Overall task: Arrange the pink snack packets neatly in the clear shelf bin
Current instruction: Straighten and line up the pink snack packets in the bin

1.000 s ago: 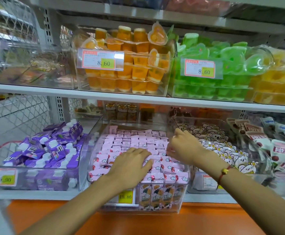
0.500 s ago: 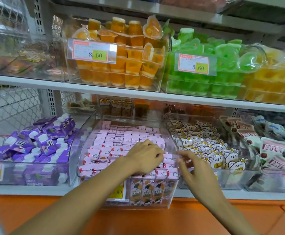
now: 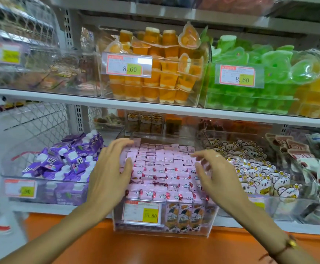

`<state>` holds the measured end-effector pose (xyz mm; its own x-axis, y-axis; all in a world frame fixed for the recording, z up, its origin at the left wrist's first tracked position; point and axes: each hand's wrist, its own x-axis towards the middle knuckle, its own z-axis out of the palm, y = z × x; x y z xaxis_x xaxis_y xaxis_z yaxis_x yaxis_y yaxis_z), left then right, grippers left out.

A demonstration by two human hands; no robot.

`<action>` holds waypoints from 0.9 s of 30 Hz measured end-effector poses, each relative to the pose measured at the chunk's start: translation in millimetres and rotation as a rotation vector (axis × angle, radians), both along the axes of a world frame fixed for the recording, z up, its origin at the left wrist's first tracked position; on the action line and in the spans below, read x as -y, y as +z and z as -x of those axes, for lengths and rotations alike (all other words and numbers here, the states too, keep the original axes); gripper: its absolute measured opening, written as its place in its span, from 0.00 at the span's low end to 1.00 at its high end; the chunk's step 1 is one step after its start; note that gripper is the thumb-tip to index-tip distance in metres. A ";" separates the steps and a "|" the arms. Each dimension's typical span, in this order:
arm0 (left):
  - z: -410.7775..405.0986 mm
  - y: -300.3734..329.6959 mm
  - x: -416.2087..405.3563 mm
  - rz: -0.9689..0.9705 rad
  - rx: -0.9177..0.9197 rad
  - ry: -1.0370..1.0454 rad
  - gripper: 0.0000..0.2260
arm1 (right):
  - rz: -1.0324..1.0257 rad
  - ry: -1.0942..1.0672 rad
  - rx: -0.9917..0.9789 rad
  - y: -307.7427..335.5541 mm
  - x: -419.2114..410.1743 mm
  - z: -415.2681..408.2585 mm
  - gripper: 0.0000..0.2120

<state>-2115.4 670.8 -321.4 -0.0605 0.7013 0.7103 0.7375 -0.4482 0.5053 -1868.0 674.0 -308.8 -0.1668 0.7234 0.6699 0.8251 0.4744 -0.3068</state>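
1. Looking first at the pink snack packets [image 3: 163,168], we find them filling the clear shelf bin [image 3: 208,231] in fairly even rows, tops up, with a few packets standing upright behind the bin's front wall beside the 15.80 price tag [image 3: 143,212].

2. Half a second ago our left hand [image 3: 109,174] lay on top of the packets near the middle of the bin and our right hand [image 3: 218,178] hung at the bin's right front corner; now the two hands bracket the packets from the bin's left and right sides.

3. Our left hand's fingers are straight and close together, laid flat against the left edge of the packets, thumb resting on the rows. It grips nothing.

4. Our right hand's fingers are spread and slightly bent, over the packets at the bin's right side; blur keeps us from telling whether the fingertips touch them. It too holds nothing.

5. We read this shift as a change from fixing single packets to squaring the whole block, so the arranging looks close to done; what is left seems to be pressing the sides inward and levelling stray tops.

6. Left of the bin lie the purple pouches [image 3: 64,161]; right of it, the bear-print packets [image 3: 250,164]. Above it, on the next shelf, stand the orange jelly cups [image 3: 155,73] and green jelly cups [image 3: 250,60].
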 end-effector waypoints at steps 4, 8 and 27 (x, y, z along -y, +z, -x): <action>23.0 -16.1 0.0 0.269 0.194 0.035 0.17 | 0.279 0.188 0.279 -2.6 -38.5 72.6 0.19; 23.5 -19.9 -0.1 0.401 0.262 -0.071 0.16 | 0.527 0.241 0.414 -16.4 -47.7 92.0 0.21; 41.9 -21.4 -12.9 0.463 0.380 -0.141 0.11 | 0.568 0.290 0.305 8.2 -120.0 132.9 0.12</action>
